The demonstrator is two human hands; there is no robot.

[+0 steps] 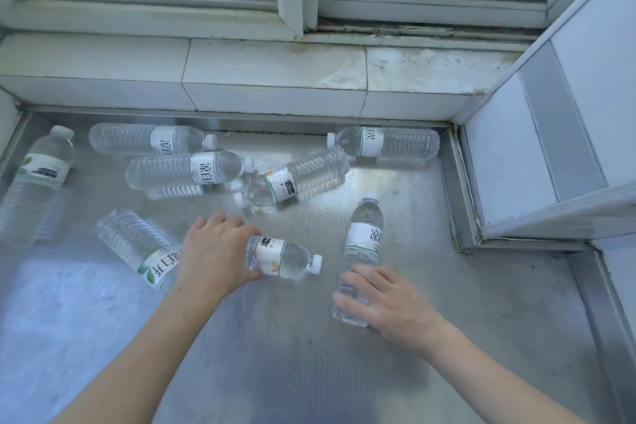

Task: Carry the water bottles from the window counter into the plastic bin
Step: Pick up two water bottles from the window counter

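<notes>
Several clear water bottles with white labels lie scattered on the steel window counter [292,337]. My left hand [215,251] grips the base of one bottle [285,257] that lies with its cap pointing right. My right hand [382,301] grips the lower part of another bottle [363,237], whose cap points away from me. A further bottle [141,248] lies just left of my left wrist. More bottles lie behind: one [186,170], one [299,177] and one [385,142] by the back wall. The plastic bin is out of sight.
A bottle [38,175] lies at the far left edge and another [148,139] along the back. A tiled sill [268,79] and window frame rise behind the counter. A white cabinet corner [537,165] juts in at the right.
</notes>
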